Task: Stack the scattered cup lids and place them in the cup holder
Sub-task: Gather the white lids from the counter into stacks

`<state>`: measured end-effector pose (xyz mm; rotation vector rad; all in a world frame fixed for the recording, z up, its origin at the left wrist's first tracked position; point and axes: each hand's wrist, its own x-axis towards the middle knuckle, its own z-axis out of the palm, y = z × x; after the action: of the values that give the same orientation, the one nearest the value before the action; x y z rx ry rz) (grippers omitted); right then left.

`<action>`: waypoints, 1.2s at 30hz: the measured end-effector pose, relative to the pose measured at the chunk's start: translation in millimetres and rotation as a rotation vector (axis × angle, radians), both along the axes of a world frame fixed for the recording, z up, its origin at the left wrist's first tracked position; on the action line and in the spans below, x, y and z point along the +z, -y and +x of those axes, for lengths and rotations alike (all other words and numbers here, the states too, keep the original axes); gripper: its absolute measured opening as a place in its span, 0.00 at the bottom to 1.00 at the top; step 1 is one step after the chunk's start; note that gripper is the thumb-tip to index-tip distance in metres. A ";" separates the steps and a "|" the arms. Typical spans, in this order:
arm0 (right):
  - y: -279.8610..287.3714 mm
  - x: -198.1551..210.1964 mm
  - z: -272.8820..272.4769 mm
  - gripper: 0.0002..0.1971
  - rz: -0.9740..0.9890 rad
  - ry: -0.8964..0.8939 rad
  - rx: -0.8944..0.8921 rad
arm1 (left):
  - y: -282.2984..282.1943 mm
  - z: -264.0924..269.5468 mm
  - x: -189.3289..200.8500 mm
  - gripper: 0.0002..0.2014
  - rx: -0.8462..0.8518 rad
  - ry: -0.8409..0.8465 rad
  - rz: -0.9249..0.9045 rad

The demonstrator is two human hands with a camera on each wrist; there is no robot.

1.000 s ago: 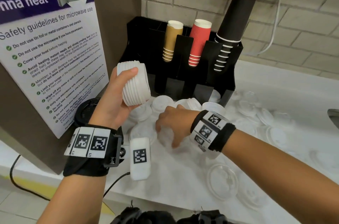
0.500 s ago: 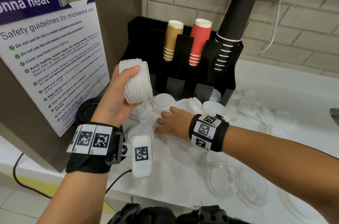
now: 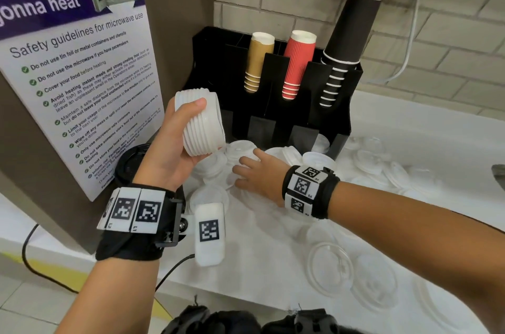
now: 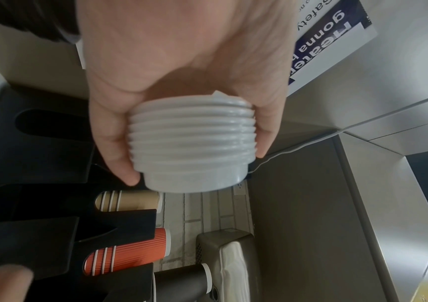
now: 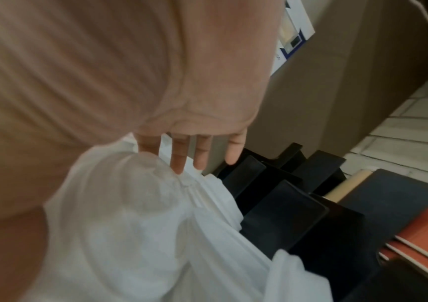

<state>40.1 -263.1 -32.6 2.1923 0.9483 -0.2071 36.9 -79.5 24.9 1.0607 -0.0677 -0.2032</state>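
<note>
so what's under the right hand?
Loose white lids on the white counter, in front of the black cup holder. The right hand reaches over them, fingers straight; lids beneath the palm are hidden.

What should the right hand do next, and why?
Probably close its fingers on one of the loose lids beneath it. The right hand is spread open over them, holding nothing, while the left hand grips the stack of lids, ready to take another.

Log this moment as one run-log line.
left hand: holds stack of white lids | right hand: open, reaching over loose lids on counter | cup holder: lids not yet placed
</note>
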 end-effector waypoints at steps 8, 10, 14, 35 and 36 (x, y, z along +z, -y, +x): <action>6.4 16.1 2.7 0.47 0.673 -0.123 -0.251 | -8.3 1.5 -0.6 0.37 0.047 0.011 -0.015; 10.3 20.6 4.3 0.44 0.993 -0.296 -0.375 | -8.0 1.9 -2.7 0.37 0.044 0.013 -0.010; 18.0 32.8 9.9 0.40 1.405 -0.440 -0.539 | -3.2 3.0 -6.6 0.35 0.027 0.015 0.019; 8.9 46.7 -30.3 0.35 2.014 -0.517 -0.433 | 22.2 -0.5 -22.3 0.34 -0.168 -0.018 0.072; 8.1 46.3 -29.8 0.35 2.016 -0.514 -0.430 | 22.5 -0.3 -22.3 0.34 -0.158 -0.018 0.060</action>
<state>10.3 -271.2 13.7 4.3706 0.9856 0.1254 36.6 -102.0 2.6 1.1143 -0.1305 -0.3596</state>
